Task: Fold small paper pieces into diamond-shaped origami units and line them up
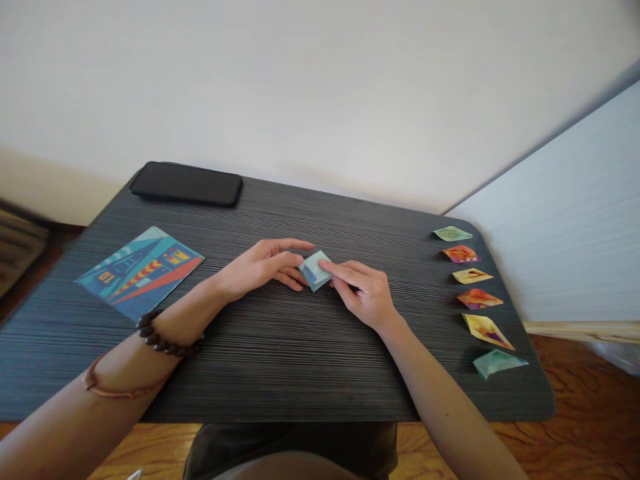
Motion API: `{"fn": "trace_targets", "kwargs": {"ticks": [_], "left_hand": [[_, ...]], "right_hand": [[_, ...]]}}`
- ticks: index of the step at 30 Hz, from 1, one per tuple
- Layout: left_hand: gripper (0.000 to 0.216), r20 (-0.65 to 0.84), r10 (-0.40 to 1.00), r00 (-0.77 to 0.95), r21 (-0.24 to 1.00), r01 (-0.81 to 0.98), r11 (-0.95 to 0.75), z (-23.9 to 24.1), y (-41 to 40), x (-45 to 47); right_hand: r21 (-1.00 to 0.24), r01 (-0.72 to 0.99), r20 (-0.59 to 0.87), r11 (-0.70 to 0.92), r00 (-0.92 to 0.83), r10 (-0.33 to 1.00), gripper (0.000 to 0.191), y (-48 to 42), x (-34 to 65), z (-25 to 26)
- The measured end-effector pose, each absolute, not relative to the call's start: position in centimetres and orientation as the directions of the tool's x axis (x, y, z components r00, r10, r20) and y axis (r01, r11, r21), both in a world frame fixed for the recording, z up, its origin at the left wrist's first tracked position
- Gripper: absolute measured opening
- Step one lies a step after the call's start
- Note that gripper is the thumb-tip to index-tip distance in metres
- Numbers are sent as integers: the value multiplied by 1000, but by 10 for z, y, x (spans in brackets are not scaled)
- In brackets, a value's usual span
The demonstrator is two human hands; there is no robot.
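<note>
A small pale blue folded paper [315,269] lies on the dark striped table [280,347] at its middle. My left hand [263,265] rests to the paper's left, its fingers stretched toward the paper's left edge and touching it. My right hand [364,291] sits to the right with its index finger pressed on the paper's top and the other fingers curled under. Both hands pin the paper flat against the table.
A black phone [186,183] lies at the back left. A colourful printed sheet [140,270] sits at the left. Several folded paper pieces [476,298] form a column along the right edge. A white wall panel [570,227] stands right of the table.
</note>
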State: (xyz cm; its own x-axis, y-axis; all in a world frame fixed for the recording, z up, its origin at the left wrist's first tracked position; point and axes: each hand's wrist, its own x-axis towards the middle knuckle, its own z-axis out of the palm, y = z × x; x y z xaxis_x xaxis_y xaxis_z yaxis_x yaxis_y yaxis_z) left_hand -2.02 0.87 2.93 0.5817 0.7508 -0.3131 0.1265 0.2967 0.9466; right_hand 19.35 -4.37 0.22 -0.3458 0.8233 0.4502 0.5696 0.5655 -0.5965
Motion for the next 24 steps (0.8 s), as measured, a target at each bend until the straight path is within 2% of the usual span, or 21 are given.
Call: {"fn": "trace_targets", "kwargs": {"ticks": [6, 11, 15, 18, 21, 24], "left_hand": [[45, -239, 761, 603, 962, 255, 100, 27, 10, -22], [45, -241, 744, 623, 969, 192, 153, 26, 10, -21], [36, -215, 739, 639, 977, 127, 174, 23, 10, -20], [33, -194, 742, 642, 980, 93, 176, 20, 10, -20], [35, -191, 746, 637, 980, 78, 185, 16, 10, -20], [35, -192, 745, 638, 979, 77, 187, 14, 10, -21]], "right_hand": [[-607, 537, 459, 586, -365, 810, 35, -44, 194, 2], [-607, 488, 507, 627, -370, 779, 36, -42, 194, 2], [-654, 437, 491, 618, -375, 786, 31, -43, 194, 6], [-724, 417, 434, 549, -343, 833, 26, -45, 191, 5], [-794, 442, 353, 418, -225, 908, 23, -45, 187, 2], [-805, 480, 305, 349, -171, 937, 24, -44, 183, 0]]}}
